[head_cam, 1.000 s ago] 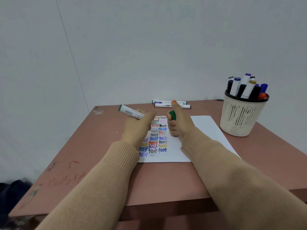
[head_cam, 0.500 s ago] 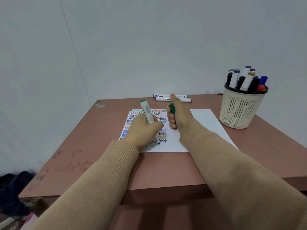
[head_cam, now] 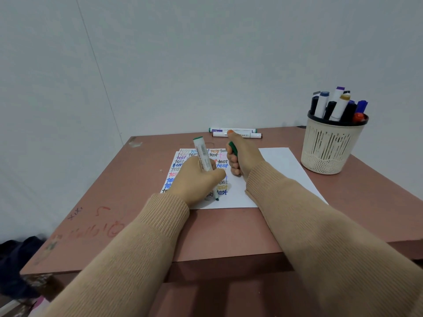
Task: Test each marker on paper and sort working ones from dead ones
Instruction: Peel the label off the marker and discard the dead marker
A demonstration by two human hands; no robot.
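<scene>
My left hand (head_cam: 196, 179) grips a white marker with a green end (head_cam: 202, 156), held nearly upright with its green tip touching the white paper (head_cam: 270, 177) near the sheet's front edge. The paper's left part is covered with rows of the word "test" in many colours. My right hand (head_cam: 240, 156) rests on the paper just right of the writing and holds the marker's green cap (head_cam: 233, 148) in its curled fingers, thumb pointing up.
Two white markers (head_cam: 235, 133) lie side by side at the table's far edge behind my hands. A cream perforated basket (head_cam: 329, 147) with several markers standing in it sits at the back right. The pink table (head_cam: 128, 202) carries scribbles at its left front.
My left hand swung the marker from lying flat, pointing left, to upright and brought its tip down onto the paper near the front edge. My right hand stayed put with the cap.
</scene>
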